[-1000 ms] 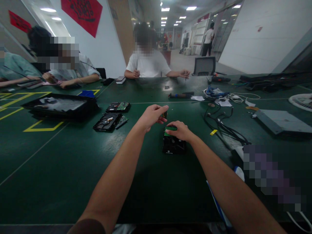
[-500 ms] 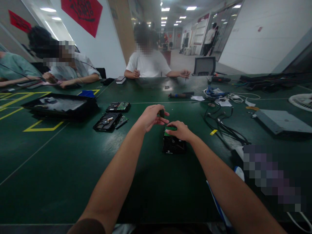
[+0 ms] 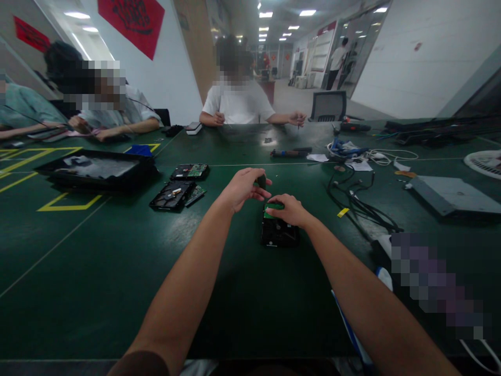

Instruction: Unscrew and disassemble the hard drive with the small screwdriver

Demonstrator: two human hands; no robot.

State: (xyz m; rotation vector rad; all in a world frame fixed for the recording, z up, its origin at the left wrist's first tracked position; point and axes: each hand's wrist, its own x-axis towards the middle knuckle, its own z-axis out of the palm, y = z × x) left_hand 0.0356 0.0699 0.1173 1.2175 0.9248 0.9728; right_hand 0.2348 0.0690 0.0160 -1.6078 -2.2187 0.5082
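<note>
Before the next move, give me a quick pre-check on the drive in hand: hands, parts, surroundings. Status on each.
1. Right hand on the black drive: ok, at its far end.
2. Left hand holding the dark object: ok, between thumb and fingers.
3. Dark object touching the drive: cannot tell, its lower end is hidden.
4. Green board fully in view: not ok, the right hand covers part.
5. Cables apart from the right hand: ok, they lie off to its right.
6. Loose circuit board apart from the black drive: ok, well to the left.

Free tabletop (image 3: 270, 297) before the drive (image 3: 279, 233), cables (image 3: 379, 218) obstructing right, tray (image 3: 117, 184) left, room behind unclear
</note>
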